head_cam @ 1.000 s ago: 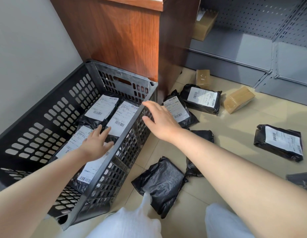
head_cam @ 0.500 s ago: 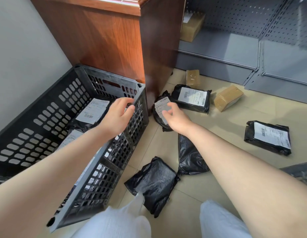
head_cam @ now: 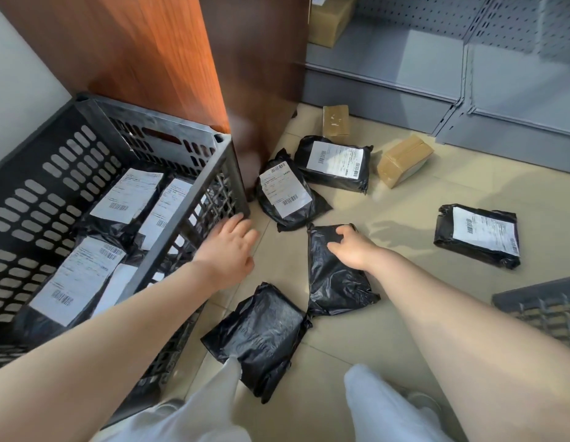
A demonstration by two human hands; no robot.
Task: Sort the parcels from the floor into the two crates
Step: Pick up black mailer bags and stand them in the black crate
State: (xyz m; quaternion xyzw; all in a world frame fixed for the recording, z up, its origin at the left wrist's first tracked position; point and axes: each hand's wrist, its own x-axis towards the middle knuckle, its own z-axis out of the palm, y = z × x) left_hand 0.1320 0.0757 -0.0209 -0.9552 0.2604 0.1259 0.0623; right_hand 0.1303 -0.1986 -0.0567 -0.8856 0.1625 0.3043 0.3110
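Observation:
A black slatted crate (head_cam: pixel 194 218) on the left holds several black bag parcels with white labels. Black bag parcels lie on the tiled floor. My right hand (head_cam: pixel 354 248) grips the top of an unlabelled black parcel (head_cam: pixel 338 282) in the middle of the floor. My left hand (head_cam: pixel 229 247) hovers open just outside the crate's right wall, holding nothing. Another plain black parcel (head_cam: pixel 261 333) lies nearer my knees. Labelled parcels lie beyond (head_cam: pixel 285 193), (head_cam: pixel 336 162) and to the right (head_cam: pixel 479 234). A second crate's corner (head_cam: pixel 542 306) shows at the right edge.
A wooden cabinet (head_cam: pixel 169 59) stands behind the crate. Two brown cardboard boxes (head_cam: pixel 336 122), (head_cam: pixel 405 159) lie by the grey metal shelving (head_cam: pixel 436 74), and another box (head_cam: pixel 330 19) sits on its lowest shelf. My white-trousered knees (head_cam: pixel 389 406) are at the bottom.
My left hand came out of the crate and now hovers over the floor beside it. My right hand drew back from the labelled parcel and closed on the plain black parcel.

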